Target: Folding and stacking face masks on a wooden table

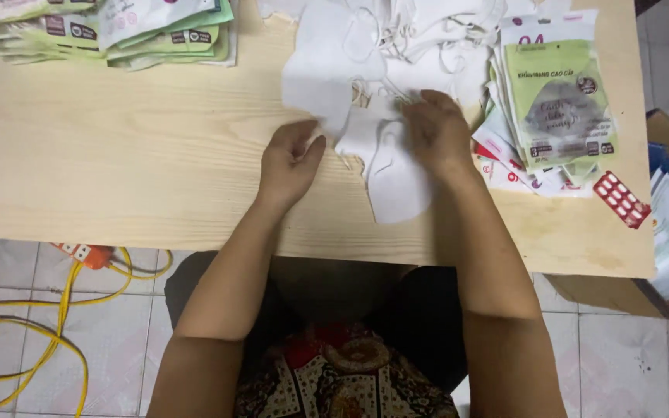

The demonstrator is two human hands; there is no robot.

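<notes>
Flat white fabric face mask (pixel 392 182) lies on the pale wooden table (pixel 118 155), ear loop visible. Left hand (pixel 289 162) pinches its edge; right hand (pixel 437 131) presses flat on top, fingers together.

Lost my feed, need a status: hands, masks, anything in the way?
Left hand and right hand both on the white mask. Mask flat on table. Red blister pack well aside.

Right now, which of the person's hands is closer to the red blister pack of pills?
The right hand. It rests on the white masks, just left of the red blister pack at the table's right edge. The left hand lies farther left.
</notes>
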